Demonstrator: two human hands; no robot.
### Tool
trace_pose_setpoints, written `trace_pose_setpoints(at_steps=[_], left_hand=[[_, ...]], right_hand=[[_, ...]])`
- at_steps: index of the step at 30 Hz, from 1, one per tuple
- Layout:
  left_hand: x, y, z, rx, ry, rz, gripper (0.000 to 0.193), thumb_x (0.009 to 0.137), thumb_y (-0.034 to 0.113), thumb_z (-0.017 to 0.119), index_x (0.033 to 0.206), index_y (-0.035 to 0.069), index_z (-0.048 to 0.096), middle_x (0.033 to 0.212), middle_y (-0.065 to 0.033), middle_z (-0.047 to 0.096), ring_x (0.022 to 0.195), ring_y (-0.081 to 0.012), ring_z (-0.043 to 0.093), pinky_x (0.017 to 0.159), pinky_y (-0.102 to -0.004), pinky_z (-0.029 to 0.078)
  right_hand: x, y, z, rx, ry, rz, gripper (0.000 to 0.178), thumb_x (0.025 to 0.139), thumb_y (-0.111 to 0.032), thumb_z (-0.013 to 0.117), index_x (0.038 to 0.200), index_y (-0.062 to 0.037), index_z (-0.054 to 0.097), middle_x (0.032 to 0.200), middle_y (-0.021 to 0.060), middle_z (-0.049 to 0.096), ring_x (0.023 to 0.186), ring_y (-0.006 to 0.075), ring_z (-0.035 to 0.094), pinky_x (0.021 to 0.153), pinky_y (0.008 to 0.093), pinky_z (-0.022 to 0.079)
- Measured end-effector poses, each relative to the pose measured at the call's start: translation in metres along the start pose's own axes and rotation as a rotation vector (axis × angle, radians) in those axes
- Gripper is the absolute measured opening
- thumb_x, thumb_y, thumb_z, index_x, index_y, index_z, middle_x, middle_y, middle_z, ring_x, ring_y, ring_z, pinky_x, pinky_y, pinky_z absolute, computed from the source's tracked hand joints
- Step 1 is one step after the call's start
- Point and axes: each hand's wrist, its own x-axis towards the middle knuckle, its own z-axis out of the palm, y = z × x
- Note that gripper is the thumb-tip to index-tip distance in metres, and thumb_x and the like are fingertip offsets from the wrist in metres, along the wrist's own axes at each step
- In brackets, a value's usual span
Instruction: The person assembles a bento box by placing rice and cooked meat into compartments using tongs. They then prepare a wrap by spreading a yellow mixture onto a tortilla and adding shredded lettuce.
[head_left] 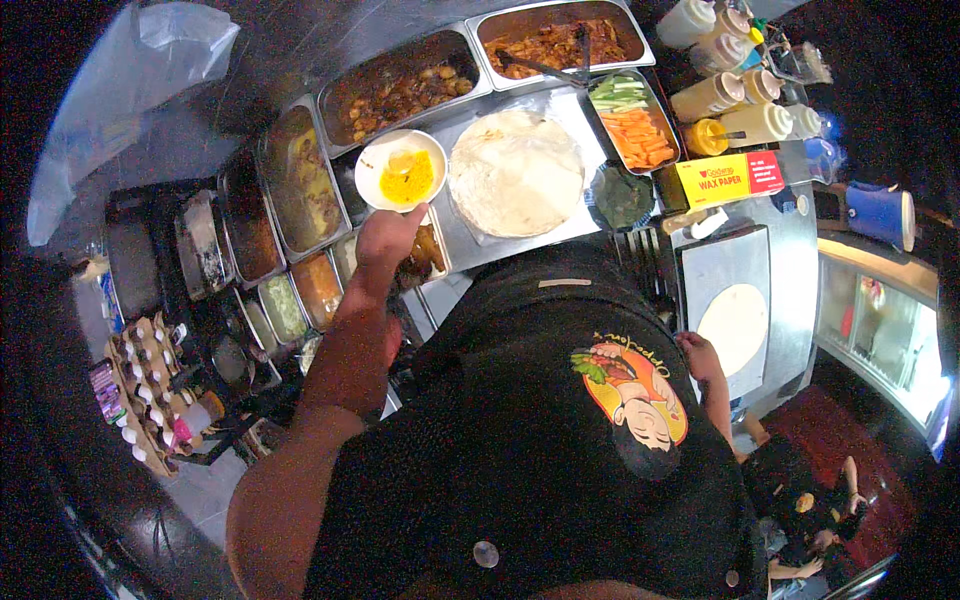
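Note:
My left hand (390, 238) grips the near rim of a white bowl (372, 180). Yellow food (405, 180), looking like egg, partly liquid, lies in the bowl, which is held beside a stack of pale round flatbreads (515, 175). Down at my right side, my right hand (700, 357) has its fingers curled in, and I see nothing in them. Close to it, a single flatbread (733, 330) rests on a light grey rectangular board (715, 262).
Steel pans of cooked meat (410, 98) line the back. A tray (635, 130) holds cucumber and carrot sticks. Sauce bottles (705, 97) and a yellow wax paper box (727, 178) stand right. Egg trays (150, 370) sit far left. Another person (805, 490) is at lower right.

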Motion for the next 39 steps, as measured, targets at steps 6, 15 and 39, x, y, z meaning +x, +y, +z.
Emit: trace_pose_setpoints(at_steps=[6,15,39], left_hand=[[0.019,-0.044,0.007,-0.4,-0.169,-0.158,0.051,0.097,0.049,0.062,0.108,0.002,0.079,0.101,-0.023,0.079,0.096,-0.0403,0.076,0.091,-0.0503,0.058],[0.012,-0.007,-0.002,-1.437,-0.249,-0.743,0.054,0.108,0.045,0.058,0.124,-0.007,0.064,0.097,-0.0218,0.077,0.068,-0.0266,0.074,0.063,-0.0358,0.061],[-0.006,0.251,-0.109,-1.12,-0.508,0.148,0.048,0.101,0.006,0.049,0.147,-0.002,0.045,0.107,-0.0219,0.074,0.065,-0.0275,0.076,0.051,-0.0356,0.061]], right_hand=[[0.002,-0.04,-0.006,0.007,-0.019,0.008,0.033,0.106,-0.021,0.065,0.13,0.0003,0.071,0.107,0.0072,0.078,0.094,0.0192,0.07,0.088,0.0342,0.055],[0.004,-0.027,0.001,-0.267,0.013,-0.115,0.036,0.104,-0.024,0.067,0.13,-0.0004,0.072,0.109,0.0159,0.08,0.1,0.0249,0.075,0.093,0.0372,0.056],[-0.023,-0.299,0.078,-0.544,0.379,-1.0,0.046,0.091,-0.031,0.079,0.124,-0.0065,0.058,0.116,0.0215,0.067,0.106,0.0426,0.069,0.09,0.0518,0.057]])
